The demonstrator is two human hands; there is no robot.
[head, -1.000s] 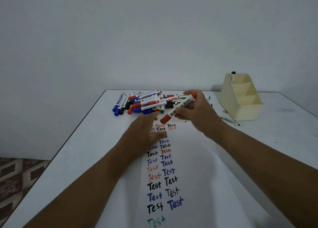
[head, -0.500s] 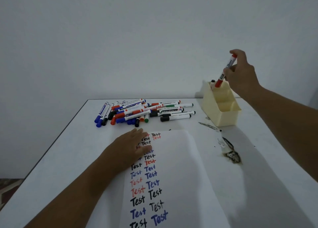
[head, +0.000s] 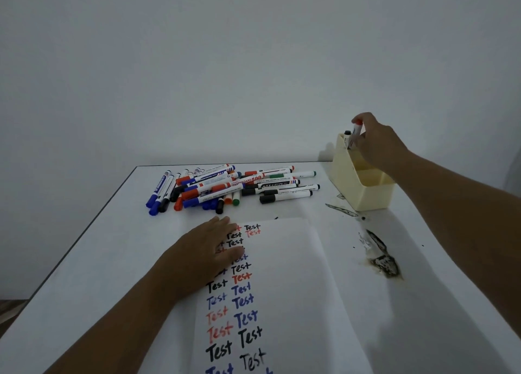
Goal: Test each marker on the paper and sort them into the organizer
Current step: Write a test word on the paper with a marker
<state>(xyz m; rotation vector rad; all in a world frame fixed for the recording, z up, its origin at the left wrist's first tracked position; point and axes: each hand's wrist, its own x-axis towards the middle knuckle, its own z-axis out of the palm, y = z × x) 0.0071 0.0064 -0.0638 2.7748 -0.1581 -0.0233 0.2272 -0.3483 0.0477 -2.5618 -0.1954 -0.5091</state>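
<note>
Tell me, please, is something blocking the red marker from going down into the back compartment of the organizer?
Nothing visible blocks it. The right hand holds the red marker upright, its lower end already inside the organizer at the back compartment. A black marker stands beside it there, but room remains.

Plain pale wall [head: 225,63] behind white table [head: 84,275], dim light.

Illumination is dim, even and cool, with no glare. The right forearm [head: 462,218] casts a soft, broad shadow across the table [head: 93,260]. Wide-angle distortion splays the table edges outward. Handwriting on the paper [head: 293,289] is sharp; the frame shows slight softness overall.
</note>
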